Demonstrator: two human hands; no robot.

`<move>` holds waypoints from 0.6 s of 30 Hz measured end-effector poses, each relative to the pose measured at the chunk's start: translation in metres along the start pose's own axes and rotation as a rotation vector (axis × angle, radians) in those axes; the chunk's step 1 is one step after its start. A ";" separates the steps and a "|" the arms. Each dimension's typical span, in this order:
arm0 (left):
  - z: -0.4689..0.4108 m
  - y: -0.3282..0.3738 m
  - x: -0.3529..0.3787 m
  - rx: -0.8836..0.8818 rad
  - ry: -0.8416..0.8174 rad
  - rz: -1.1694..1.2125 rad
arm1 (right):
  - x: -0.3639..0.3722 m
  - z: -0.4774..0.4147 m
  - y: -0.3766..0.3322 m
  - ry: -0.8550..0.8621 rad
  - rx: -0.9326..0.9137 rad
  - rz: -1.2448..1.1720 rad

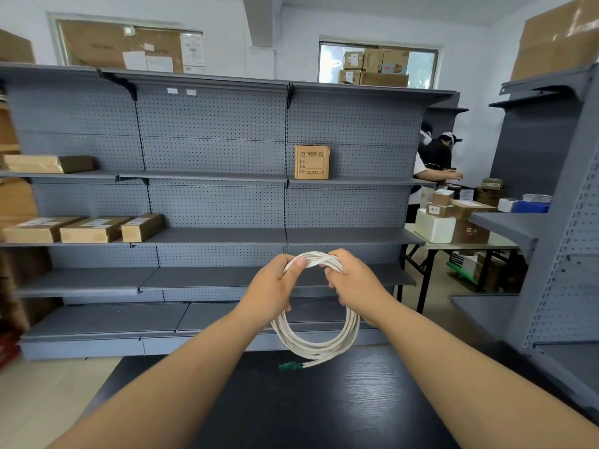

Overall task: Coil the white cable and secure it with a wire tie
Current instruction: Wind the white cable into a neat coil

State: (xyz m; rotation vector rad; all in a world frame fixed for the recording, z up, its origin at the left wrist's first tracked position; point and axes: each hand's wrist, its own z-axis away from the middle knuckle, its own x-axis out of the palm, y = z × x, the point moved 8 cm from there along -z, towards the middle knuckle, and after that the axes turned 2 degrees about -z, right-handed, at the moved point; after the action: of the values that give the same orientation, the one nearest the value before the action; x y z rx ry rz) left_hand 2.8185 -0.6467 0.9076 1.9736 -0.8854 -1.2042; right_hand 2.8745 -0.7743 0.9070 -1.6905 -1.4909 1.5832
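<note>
Ahead, the far edge of the dark worktop (324, 406) passes under the coil, with open floor between it and the grey shelving (214, 205). One white cable (316, 350), wound in several loops, has one green plug (289, 365) at its bottom. The left grip (275, 286) and the right grip (353, 283) clench its top side by side, and the loops dangle below both.
</note>
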 end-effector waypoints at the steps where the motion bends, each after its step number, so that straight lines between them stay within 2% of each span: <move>1: 0.000 0.001 -0.001 0.024 0.019 -0.025 | 0.000 0.001 0.000 0.002 0.005 -0.019; 9: -0.006 0.007 -0.007 0.134 0.122 -0.226 | 0.003 0.007 -0.012 -0.111 -0.034 -0.036; 12: -0.010 0.010 -0.009 0.161 0.114 -0.275 | 0.005 0.008 -0.012 -0.135 -0.039 -0.121; 15: -0.010 0.015 -0.011 0.211 0.097 -0.283 | 0.003 0.006 -0.011 -0.038 -0.063 -0.152; 18: -0.008 0.014 -0.010 0.170 0.078 -0.100 | -0.004 0.005 -0.015 0.065 -0.150 -0.044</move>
State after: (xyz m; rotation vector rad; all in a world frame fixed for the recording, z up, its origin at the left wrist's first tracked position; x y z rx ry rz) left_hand 2.8193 -0.6447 0.9270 2.2083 -0.8842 -1.1300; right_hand 2.8646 -0.7737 0.9203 -1.7595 -1.6381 1.4110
